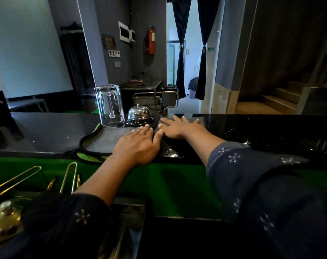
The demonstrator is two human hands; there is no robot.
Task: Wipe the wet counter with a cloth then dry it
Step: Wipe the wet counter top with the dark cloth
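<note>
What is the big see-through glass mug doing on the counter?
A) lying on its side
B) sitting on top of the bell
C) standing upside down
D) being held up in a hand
C: the glass mug stands with its thick base up and its mouth down on the edge of the grey cloth, just left of the silver bell, and neither hand touches it.

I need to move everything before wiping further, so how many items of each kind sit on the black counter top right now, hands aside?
Glass mugs, upside down: 1
Service bells, chrome: 1
Cloths, dark, spread flat under the left hand: 1
Total: 3

The right hand lies flat on the bare counter.
</note>
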